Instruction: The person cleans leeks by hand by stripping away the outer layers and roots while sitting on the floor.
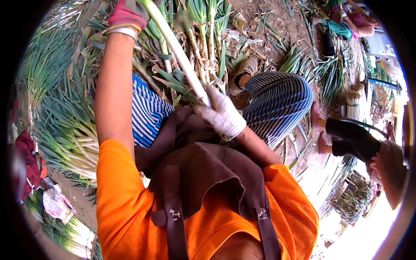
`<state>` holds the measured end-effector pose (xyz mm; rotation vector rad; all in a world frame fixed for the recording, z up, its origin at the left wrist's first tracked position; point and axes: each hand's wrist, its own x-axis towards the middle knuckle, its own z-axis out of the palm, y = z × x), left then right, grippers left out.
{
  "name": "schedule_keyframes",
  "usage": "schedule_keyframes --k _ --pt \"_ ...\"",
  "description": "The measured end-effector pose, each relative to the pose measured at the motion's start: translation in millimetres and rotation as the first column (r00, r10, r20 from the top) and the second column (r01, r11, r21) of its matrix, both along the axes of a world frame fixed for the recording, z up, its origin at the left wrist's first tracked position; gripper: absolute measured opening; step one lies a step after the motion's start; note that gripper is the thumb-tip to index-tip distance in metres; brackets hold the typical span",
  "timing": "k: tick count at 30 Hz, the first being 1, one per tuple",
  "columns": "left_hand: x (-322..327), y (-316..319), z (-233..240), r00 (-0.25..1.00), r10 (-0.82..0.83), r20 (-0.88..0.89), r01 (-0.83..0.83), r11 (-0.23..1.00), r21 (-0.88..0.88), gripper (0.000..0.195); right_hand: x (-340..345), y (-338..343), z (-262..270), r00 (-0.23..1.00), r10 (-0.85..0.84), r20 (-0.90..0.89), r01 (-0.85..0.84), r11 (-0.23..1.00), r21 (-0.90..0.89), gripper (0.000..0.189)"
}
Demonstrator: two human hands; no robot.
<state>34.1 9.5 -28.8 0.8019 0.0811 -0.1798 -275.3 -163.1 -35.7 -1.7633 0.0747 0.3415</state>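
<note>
A long white-stemmed green onion slants across the view from top centre down to my lap. My left hand, in a pink and grey glove, is closed on its green upper part at the top edge. In a whitish knit glove, my right hand grips the lower white end between thumb and fingers. Untrimmed green onions with dry brown outer leaves lie on the ground between my legs. Cleaner onions with white stems are piled beside my left arm.
More onions and bundles lie at left, near a white plastic bag. Loose leaves litter the dirt. At right stand a person in dark trousers, a tied bundle and a heap of leaves. Another person is at top right.
</note>
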Motion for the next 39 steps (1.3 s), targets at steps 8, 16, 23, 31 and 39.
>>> schedule_keyframes --k 8,16,23,31,39 --pt "-84 -60 4 0.872 -0.488 0.018 0.486 0.863 -0.136 0.037 82 -4 23 0.99 -0.123 -0.069 0.141 0.881 0.452 0.039" --pt "-56 -50 -2 0.895 -0.4 -0.195 0.383 0.916 -0.119 0.021 38 0 16 0.999 0.011 -0.052 0.006 0.946 0.325 0.03" --pt "-12 -20 -15 0.963 -0.218 -0.158 0.201 0.973 -0.114 0.031 -36 -29 60 0.978 0.092 -0.188 -0.086 0.996 0.039 0.032" --pt "79 86 -41 0.792 -0.591 0.152 0.61 0.771 -0.183 0.049 -108 -66 59 0.958 -0.088 -0.272 0.07 0.995 -0.077 0.019" --pt "-13 161 67 0.998 0.05 -0.043 -0.044 0.991 0.127 0.027 20 -66 -12 0.939 0.324 0.117 -0.022 0.397 -0.918 0.037"
